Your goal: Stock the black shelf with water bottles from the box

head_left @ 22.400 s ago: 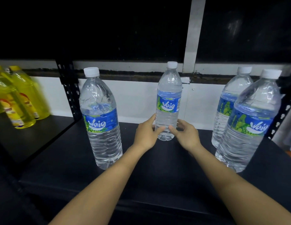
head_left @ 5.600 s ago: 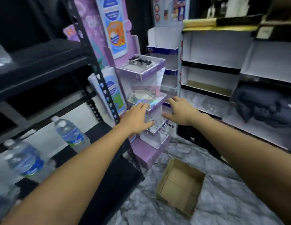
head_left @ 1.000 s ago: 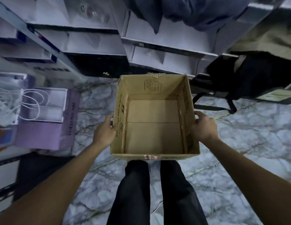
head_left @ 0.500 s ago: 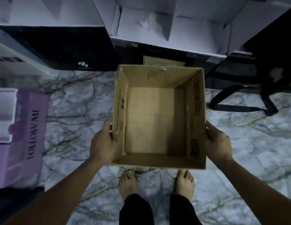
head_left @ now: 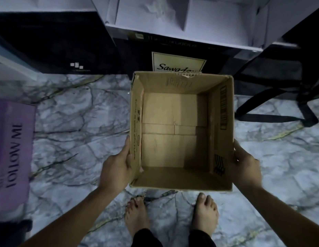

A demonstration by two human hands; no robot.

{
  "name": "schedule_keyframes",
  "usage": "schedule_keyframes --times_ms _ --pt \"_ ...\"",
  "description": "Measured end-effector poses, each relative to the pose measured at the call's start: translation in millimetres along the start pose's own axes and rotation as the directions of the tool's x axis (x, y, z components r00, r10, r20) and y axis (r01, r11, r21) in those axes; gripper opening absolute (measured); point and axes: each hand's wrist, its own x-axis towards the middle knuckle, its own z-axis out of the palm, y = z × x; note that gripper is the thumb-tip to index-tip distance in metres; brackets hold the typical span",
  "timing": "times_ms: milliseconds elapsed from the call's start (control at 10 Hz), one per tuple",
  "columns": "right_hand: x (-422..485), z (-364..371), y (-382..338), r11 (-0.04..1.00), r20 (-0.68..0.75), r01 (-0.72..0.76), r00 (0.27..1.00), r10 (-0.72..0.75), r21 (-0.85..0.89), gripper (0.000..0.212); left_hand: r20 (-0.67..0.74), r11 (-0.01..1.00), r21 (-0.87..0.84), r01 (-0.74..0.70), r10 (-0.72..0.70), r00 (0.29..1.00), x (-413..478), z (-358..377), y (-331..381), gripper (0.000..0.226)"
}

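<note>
Your left hand [head_left: 116,168] and your right hand [head_left: 244,166] hold the open brown cardboard box [head_left: 169,150] between them, one on each side wall near the corner closest to you. The left palm lies against the left wall with the thumb running up along its outer face. The right palm presses the right wall, thumb near the rim. The fingers of both hands are hidden behind the cardboard, so you are grasping the box, but exactly how the fingers wrap it cannot be told.

The box sits straight in front of you, mouth up, its folded bottom flaps showing bare inside and black printing running along both side walls. Its near edge is just beyond your bare feet [head_left: 206,213], which stand on the grey marble-patterned floor [head_left: 75,139] below black trouser hems [head_left: 146,237]. Whether the base touches the floor cannot be told.

Beyond the far wall of the box, a cream label with dark script [head_left: 176,64] is partly covered by the rim. Above it stands a white cardboard display unit [head_left: 190,18]. A black bag with long straps [head_left: 279,81] lies to the right, and a purple carton lettered "FOLLOW ME" [head_left: 11,157] lies at the left edge.
</note>
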Motion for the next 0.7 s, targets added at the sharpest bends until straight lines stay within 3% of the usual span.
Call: schedule_keyframes --times_ms 400,600,700 --pt "4 -10 -6 0.995 -0.005 -0.016 1.000 0.016 0.099 0.046 0.008 0.999 -0.004 0.054 -0.054 0.998 4 -2 14 0.066" --pt "8 -16 -5 0.998 0.112 -0.034 0.993 0.027 0.057 0.047 -0.029 0.997 -0.011 0.080 -0.080 0.996 0 0 19 0.063" --pt "2 -30 -14 0.990 0.093 -0.062 0.994 0.051 0.125 0.050 0.044 0.985 -0.042 0.165 -0.163 0.986 -4 -5 23 0.069"
